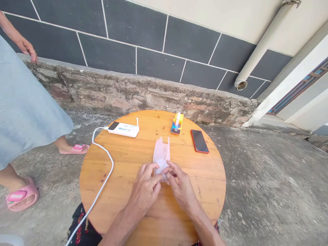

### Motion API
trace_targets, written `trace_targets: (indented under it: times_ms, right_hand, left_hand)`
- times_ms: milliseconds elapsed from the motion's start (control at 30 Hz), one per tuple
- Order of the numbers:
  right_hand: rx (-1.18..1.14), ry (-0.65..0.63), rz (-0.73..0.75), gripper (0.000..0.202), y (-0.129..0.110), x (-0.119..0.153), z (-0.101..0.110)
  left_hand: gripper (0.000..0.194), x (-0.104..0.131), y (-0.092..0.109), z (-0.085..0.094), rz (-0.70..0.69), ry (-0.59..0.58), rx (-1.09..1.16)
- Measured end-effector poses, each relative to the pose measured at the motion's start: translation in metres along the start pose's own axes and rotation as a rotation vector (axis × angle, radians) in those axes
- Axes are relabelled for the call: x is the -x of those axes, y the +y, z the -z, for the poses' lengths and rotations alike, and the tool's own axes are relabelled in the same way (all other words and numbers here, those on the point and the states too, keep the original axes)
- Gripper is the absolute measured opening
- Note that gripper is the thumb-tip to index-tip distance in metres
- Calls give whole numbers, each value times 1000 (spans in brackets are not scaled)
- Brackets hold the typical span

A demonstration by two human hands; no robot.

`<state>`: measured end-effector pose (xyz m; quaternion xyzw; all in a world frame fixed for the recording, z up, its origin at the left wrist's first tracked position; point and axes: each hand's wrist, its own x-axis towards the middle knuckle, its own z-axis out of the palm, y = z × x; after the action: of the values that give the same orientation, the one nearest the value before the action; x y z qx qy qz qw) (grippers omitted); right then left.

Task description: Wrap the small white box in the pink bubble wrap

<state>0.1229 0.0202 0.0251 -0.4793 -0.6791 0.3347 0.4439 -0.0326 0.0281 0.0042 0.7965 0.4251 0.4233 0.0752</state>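
Note:
A pale pink, thin plastic bag (161,150) lies flat near the middle of the round wooden table, its two handle ends pointing away from me. A whitish, see-through part of it is bunched up at the near end. My left hand (146,186) pinches this near end from the left, fingers bent. From the right, my right hand (181,186) closes its thumb and fingertips on the same bunched plastic. The fingertips of both hands almost meet, and they hide some of the bag's lower edge.
On the round table (115,191) are a white device (124,130) with a white cable (109,155), a yellow-and-blue tape dispenser (177,123) and a red-edged phone (200,141). At the left stands another person (28,109) in a light blue skirt. A stone-based wall (123,92) runs behind.

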Motion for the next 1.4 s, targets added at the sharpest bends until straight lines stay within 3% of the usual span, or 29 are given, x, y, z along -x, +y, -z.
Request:
trace_targets:
  times_ms: [200,333,467,700,833,967,1067,1133,1233,1300,1400]
  right_hand:
    - [170,-22,86,45,5,-1,1]
    - [301,-67,117,54,11,0,0]
    - [433,-75,153,60,13,0,-2]
    - [309,-103,171,66,14,5,0]
    - [148,-115,116,58,8,-9,23]
    - [213,105,22,61,-1,-77,63]
    - [339,110,-83,52,-2,-119,79]
    - [354,68,-107,42,3,-117,79]
    - [409,28,-136,43,16,-81,83]
    - [545,71,-188,55,24,-58,100]
    - [808,159,-314,52,26,-48,137]
  left_hand:
    - [35,-5,1,8,24,-51,129]
    - [29,-8,9,15,289,-105,202]
    - [10,-15,14,9,464,-59,180]
    - [6,-22,14,2,405,-123,114]
    - [9,-21,13,2,386,-133,113]
    - [15,-20,14,-2,366,-124,94]
    - [15,-20,13,-4,366,-115,75]
    - [15,-19,13,-4,369,-117,72]
    - [16,-17,13,-4,362,-116,77]
    - [16,-16,13,-5,347,-110,80]
    - [16,-16,12,-6,338,-92,74]
